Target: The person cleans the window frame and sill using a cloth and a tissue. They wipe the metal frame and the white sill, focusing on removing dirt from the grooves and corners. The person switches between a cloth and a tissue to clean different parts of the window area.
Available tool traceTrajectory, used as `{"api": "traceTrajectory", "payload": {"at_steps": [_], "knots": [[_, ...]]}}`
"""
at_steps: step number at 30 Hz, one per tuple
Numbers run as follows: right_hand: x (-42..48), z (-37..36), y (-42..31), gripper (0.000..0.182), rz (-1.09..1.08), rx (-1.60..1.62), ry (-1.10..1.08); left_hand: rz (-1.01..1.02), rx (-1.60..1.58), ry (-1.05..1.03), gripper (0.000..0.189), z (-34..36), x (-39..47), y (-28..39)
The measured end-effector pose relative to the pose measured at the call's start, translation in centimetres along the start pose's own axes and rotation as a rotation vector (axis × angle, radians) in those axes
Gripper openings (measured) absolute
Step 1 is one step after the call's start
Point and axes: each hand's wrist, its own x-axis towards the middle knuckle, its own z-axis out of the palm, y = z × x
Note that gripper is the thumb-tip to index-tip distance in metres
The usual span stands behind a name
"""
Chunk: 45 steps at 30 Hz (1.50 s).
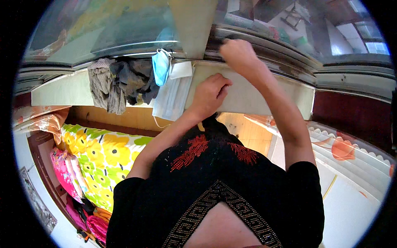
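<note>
My left hand rests on or just above the pale windowsill, its fingers curled; whether it holds anything is hidden. Beyond it to the right, my right hand is at the window frame's tracks, bent into a fist and slightly blurred. A dark patch shows at its fingertips, and I cannot tell whether this is a cloth or the frame. Left of my left hand lie a blue face mask, a small white item and a pale pleated mask that hangs over the sill's edge.
Crumpled grey cloth and dark cloth drape over the sill at the left. Glass panes rise beyond it. Below left is a bed with a yellow-and-green flowered cover and a pink pillow. A patterned curtain hangs at the right.
</note>
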Motion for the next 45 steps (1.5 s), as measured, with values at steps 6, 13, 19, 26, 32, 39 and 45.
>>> {"api": "traceTrajectory", "payload": {"at_steps": [6,13,19,26,32,39,45], "knots": [[-0.2,1.1,-1.0,0.016,-0.141,0.291,0.393,0.024,-0.057,0.079,0.014,0.4,0.1,0.0],[-4.7,-0.3,1.9,0.016,0.197,-0.029,0.097,0.038,-0.05,0.073,0.014,0.2,0.0,-0.4],[-2.6,2.1,0.0,0.019,-0.201,0.185,0.41,0.035,-0.032,0.077,0.013,0.4,0.2,-0.1],[-6.7,0.2,3.0,0.024,0.215,0.134,0.354,0.022,-0.028,0.042,0.015,0.2,0.1,-0.2],[-0.6,2.2,-1.2,0.02,-0.095,0.249,0.431,0.039,0.001,0.047,0.016,0.4,0.1,-0.3],[-1.0,-0.2,1.0,0.017,0.04,0.177,0.161,0.015,-0.012,0.005,0.016,0.0,0.3,0.1],[-1.0,0.4,0.4,0.017,-0.135,0.149,0.142,0.02,-0.031,0.022,0.014,0.0,0.4,0.0]]}}
